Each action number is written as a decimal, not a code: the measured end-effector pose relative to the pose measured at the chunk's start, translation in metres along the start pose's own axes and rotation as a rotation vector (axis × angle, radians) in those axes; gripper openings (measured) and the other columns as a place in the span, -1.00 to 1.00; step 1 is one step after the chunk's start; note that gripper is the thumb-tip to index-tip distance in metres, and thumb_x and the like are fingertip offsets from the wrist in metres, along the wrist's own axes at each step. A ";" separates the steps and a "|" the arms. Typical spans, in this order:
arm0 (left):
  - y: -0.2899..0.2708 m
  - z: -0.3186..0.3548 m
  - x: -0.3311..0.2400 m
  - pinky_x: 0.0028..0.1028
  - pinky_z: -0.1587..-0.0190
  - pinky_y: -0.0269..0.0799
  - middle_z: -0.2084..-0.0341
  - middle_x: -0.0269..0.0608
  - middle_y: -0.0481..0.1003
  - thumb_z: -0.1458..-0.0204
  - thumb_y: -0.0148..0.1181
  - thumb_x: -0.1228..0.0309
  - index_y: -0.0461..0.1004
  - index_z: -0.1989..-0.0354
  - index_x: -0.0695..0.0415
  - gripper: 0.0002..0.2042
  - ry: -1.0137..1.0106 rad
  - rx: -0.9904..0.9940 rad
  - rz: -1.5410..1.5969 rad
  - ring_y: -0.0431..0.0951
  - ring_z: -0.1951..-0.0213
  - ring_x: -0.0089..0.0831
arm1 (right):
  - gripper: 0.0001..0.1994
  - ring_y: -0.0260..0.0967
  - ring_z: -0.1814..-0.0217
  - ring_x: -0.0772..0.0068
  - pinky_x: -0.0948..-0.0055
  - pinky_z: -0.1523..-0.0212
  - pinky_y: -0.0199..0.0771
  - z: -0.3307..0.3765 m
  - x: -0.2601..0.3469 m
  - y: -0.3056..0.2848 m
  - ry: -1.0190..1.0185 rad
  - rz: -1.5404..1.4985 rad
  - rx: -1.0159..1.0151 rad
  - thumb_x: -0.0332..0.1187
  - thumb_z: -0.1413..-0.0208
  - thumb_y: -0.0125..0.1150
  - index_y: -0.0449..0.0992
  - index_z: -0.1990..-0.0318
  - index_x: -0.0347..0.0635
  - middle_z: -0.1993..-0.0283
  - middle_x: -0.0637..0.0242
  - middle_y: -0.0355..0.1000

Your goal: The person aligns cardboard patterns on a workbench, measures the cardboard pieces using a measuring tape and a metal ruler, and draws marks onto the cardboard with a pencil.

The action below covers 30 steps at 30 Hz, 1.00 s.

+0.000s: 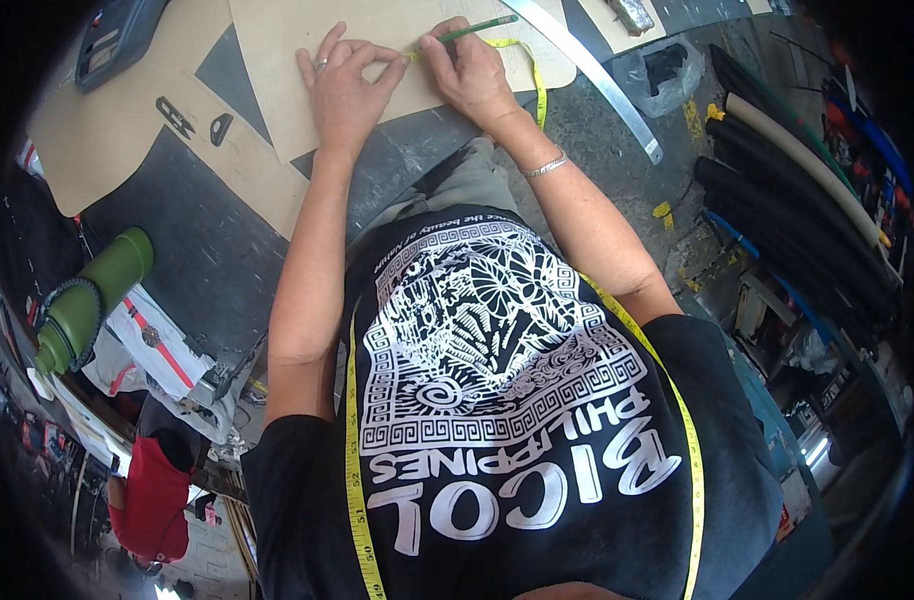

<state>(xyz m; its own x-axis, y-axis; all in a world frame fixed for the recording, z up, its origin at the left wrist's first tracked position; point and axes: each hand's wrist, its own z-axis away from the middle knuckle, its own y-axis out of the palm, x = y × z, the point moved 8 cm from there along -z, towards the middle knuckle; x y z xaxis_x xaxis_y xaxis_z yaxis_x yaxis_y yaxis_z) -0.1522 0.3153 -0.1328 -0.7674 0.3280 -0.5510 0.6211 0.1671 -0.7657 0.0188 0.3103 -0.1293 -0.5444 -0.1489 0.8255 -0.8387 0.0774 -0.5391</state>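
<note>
My left hand (345, 85) presses flat on a tan cardboard pattern piece (277, 60) that lies on the dark worktable (207, 250), holding down the end of a yellow tape measure (539, 85). My right hand (469, 68) grips a green pencil (477, 28), its tip on the cardboard next to my left fingertips. The tape measure runs from the pattern back over my right wrist and hangs around my neck. A silver bracelet (545, 166) sits on my right wrist.
A long metal ruler (597, 75) lies diagonally right of the pattern. More tan pattern pieces (97, 130) cover the table's left, beside a calculator-like device (112, 35). A green bottle (92, 300) stands at the left edge. Rolls of dark and pale material (797, 190) are stacked at right.
</note>
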 end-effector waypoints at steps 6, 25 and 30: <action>0.001 0.000 0.001 0.29 -0.42 -0.19 0.26 -0.46 0.58 0.01 0.48 0.12 0.70 0.38 -0.16 -0.85 -0.003 -0.004 -0.010 0.37 -0.32 -0.26 | -0.78 0.52 0.42 0.20 0.32 0.34 0.50 -0.001 -0.005 -0.001 0.013 0.012 -0.011 -0.24 -0.29 0.29 0.50 0.13 -0.20 0.45 0.15 0.53; -0.112 0.033 0.070 -0.24 -0.33 0.25 -0.14 -0.11 0.47 -0.10 0.42 0.31 0.69 0.10 0.00 -0.79 -0.352 -0.129 0.025 0.34 -0.31 -0.11 | -0.58 0.49 0.19 0.24 0.31 0.11 0.50 0.095 -0.079 -0.178 0.281 0.453 -0.108 -0.10 -0.13 0.48 0.56 0.08 -0.28 0.23 0.13 0.50; -0.106 0.048 0.088 -0.43 -0.03 0.48 0.12 -0.14 0.60 -0.20 0.33 0.35 0.60 -0.16 0.05 -0.66 -0.761 0.004 0.346 0.59 0.08 -0.42 | -0.54 0.50 0.24 0.22 0.28 0.16 0.51 0.131 -0.041 -0.124 0.370 0.324 0.021 -0.10 -0.03 0.55 0.56 0.14 -0.31 0.26 0.12 0.51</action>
<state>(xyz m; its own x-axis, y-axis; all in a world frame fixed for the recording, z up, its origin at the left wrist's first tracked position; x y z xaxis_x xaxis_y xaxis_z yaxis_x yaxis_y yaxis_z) -0.2932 0.2817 -0.1164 -0.4320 -0.3576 -0.8279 0.8421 0.1688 -0.5123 0.1477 0.1773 -0.1181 -0.7500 0.2396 0.6165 -0.6265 0.0412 -0.7783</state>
